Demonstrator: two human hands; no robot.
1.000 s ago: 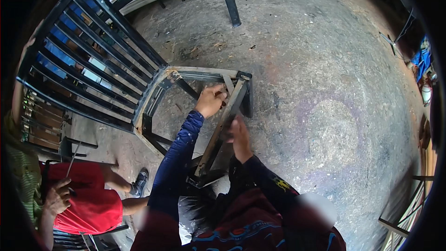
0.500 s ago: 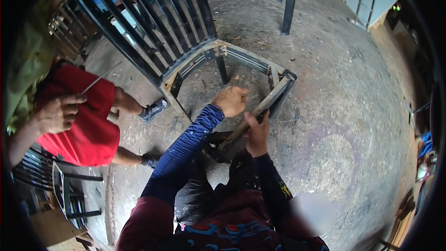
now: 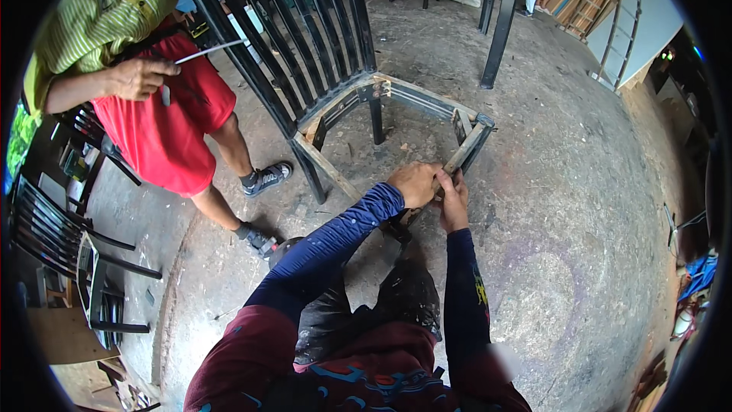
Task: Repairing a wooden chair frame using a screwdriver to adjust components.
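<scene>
Before me stands a black wooden chair (image 3: 357, 21) with a slatted back. Its seat frame is open, without a seat panel, and pale wood shows along the top edges. My right hand (image 3: 455, 204) wraps round the front seat rail (image 3: 470, 146), thumb on top, near the right corner. Right beside it, my left hand (image 3: 415, 185) is closed over the same rail, its fingertips meeting the right thumb. Whatever the left fingers may pinch is hidden. Part of the rail runs out of sight beneath my left hand.
At the left a person in red shorts (image 3: 174, 137) holds a thin metal rod (image 3: 210, 52). Another black chair frame (image 3: 90, 275) lies at the lower left. A dark table (image 3: 499, 34) stands beyond the chair, and a ladder (image 3: 624, 23) leans at the far right.
My left hand has come from over the open seat onto the rail beside my right hand, which has slid along it toward the corner. The other person has raised the rod. My view has shifted.
</scene>
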